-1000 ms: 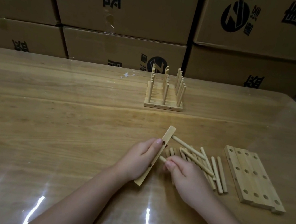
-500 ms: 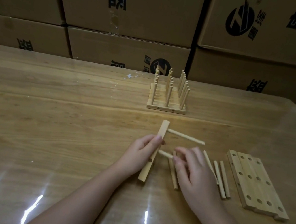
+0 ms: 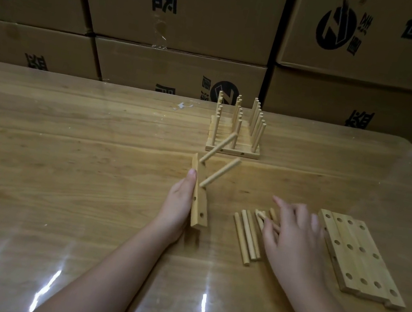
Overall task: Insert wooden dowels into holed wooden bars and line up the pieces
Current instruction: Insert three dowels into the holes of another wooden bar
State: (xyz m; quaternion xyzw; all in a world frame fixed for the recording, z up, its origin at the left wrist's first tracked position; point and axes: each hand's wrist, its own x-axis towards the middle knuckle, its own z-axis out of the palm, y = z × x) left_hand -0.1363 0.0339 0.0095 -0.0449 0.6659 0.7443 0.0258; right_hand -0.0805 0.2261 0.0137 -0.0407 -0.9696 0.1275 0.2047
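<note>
Bar [image 3: 198, 207] in my left hand [image 3: 175, 212]: pale yellow wood, dark round holes. Loose dowels [image 3: 245, 234]: same pale wood, plain. Table [image 3: 65, 161]: golden-brown, long streaked grain, white glare stripes. Boxes [image 3: 180, 32]: brown cardboard, black printed characters, round black logo.

The long holed wooden bar [image 3: 198, 200] lies against the right side of the left hand [image 3: 176, 205], with two round wooden dowels [image 3: 219, 175] projecting rightward. Loose wooden dowels [image 3: 244, 233] lie under and left of the right hand [image 3: 295, 233]. Flat holed wooden bars [image 3: 361, 256] lie right of it. The wooden dowel rack [image 3: 233, 144] stands beyond the left hand.
</note>
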